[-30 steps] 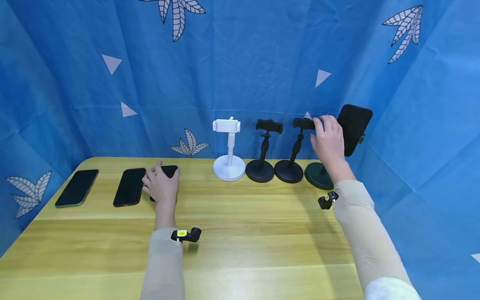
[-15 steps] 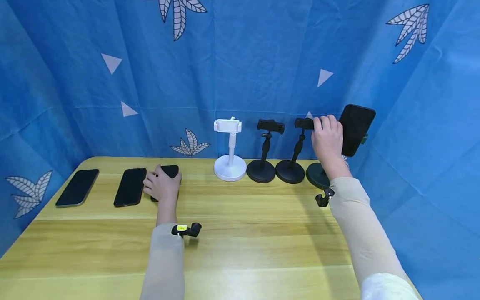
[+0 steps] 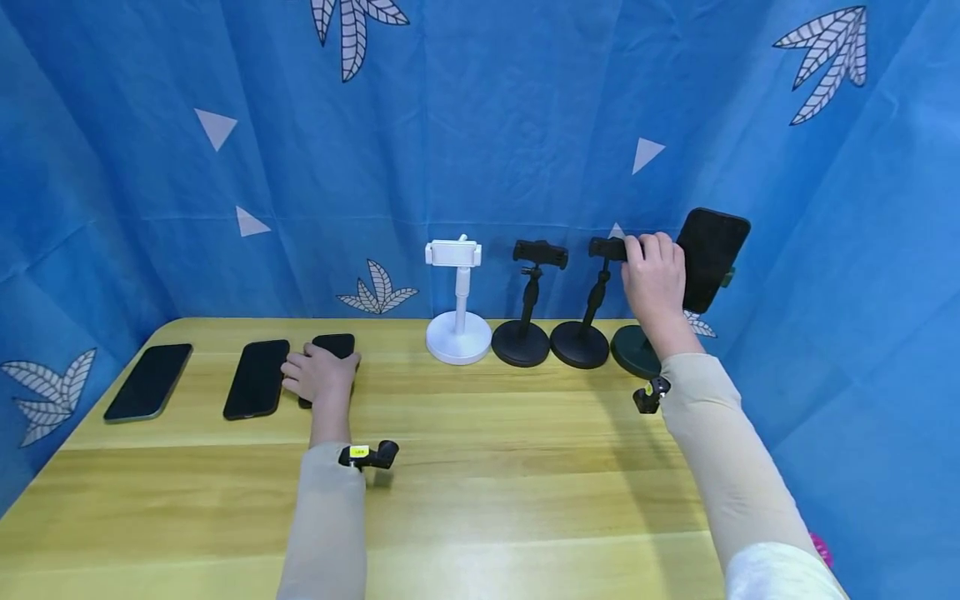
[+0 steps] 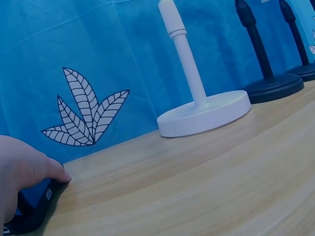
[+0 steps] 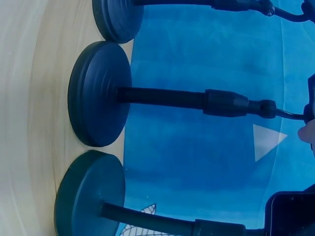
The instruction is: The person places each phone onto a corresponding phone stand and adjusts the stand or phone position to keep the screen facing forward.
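Observation:
My left hand [image 3: 324, 379] lies over a black smartphone [image 3: 341, 342] flat on the table, fingers at its left edge and thumb at its right. In the left wrist view the thumb touches the phone's edge [image 4: 47, 195]; the other fingers are mostly out of frame. At the right, my right hand [image 3: 656, 279] grips the clamp of a black phone stand [image 3: 581, 343], fingers curled over its right end. Only a fingertip shows in the right wrist view. Just right of that hand, another smartphone [image 3: 711, 260] sits tilted in a dark green stand [image 3: 636, 352].
Two more smartphones, the near one [image 3: 257, 380] and the far-left one [image 3: 148, 382], lie left of my left hand. A white stand [image 3: 458, 340] and another black stand [image 3: 521, 342] stand along the back of the wooden table [image 3: 480, 492]. A blue curtain [image 3: 517, 108] hangs behind.
The fingers of my left hand have lowered and flattened against the phone's left side. My right hand has stayed at the clamp. The head view has shifted slightly.

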A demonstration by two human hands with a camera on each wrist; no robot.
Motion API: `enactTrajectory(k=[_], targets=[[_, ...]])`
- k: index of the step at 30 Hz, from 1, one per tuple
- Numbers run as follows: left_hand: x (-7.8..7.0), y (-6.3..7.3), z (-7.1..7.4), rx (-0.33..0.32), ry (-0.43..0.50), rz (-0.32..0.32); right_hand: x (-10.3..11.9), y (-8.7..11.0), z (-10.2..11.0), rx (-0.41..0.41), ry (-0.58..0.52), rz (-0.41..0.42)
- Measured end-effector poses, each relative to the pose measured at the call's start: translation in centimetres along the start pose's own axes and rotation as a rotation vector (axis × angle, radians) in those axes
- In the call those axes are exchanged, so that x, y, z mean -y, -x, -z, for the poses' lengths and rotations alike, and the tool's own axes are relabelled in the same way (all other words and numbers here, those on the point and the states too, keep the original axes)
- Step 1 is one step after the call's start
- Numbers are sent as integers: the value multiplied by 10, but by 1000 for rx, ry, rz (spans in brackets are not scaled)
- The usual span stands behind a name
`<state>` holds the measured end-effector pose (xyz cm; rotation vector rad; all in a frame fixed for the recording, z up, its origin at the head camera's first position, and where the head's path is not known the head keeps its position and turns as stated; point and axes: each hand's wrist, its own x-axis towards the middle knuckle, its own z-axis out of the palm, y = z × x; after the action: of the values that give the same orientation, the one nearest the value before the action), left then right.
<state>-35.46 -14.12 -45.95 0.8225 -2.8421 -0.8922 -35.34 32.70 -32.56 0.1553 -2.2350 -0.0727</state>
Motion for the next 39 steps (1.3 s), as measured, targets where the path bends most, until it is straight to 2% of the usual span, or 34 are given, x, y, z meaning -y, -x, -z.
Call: enactTrajectory(k=[5, 13, 19, 28, 39], targets=[[3, -1, -1, -11, 12, -7, -1, 0, 2, -18, -11, 19], [8, -1, -3, -25, 24, 7, -1, 3, 5, -3, -8, 72], [6, 0, -1, -82, 81, 3, -4, 1, 10, -9, 10, 136], [2, 4, 1, -153, 168, -14, -10, -3, 14, 27, -85, 178], [-1, 5, 3, -246, 275, -54, -12, -11, 21, 103, -50, 255]])
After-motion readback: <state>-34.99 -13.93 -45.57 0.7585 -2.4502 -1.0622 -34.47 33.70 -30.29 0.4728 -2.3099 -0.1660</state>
